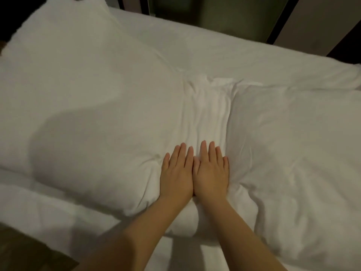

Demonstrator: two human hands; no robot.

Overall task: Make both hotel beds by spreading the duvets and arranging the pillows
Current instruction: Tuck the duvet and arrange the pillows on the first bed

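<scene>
A long white pillow [93, 118] lies across the bed, dented down its middle. My left hand [176, 173] and my right hand [212, 172] lie flat side by side, fingers straight, pressing into that creased dent. The pillow bulges on either side of my hands. White bedding [224, 53] covers the mattress beyond the pillow, and a white duvet edge [48, 208] runs along the near left side.
A dark wall or headboard [205, 14] with a pale panel [304, 24] runs behind the bed's far edge. A brown wooden surface [29, 253] shows at the bottom left corner.
</scene>
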